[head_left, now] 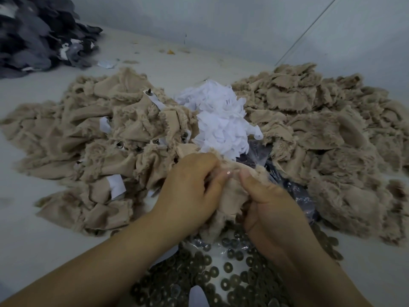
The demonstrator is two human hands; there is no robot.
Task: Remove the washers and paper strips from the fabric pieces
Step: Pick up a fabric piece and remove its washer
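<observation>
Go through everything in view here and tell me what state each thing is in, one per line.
Left hand: gripping the held fabric piece.
Right hand: pinching the same piece.
Left beige pile: paper strips and studs attached.
Right beige pile: bare.
Paper strips: heaped loose.
Washers: spread loose.

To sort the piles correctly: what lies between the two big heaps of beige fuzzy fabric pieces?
In the head view, a mound of white paper strips lies between the left heap and the right heap.

Fuzzy tan cloth pieces [232, 191], dull metal washers [225, 284]
</observation>
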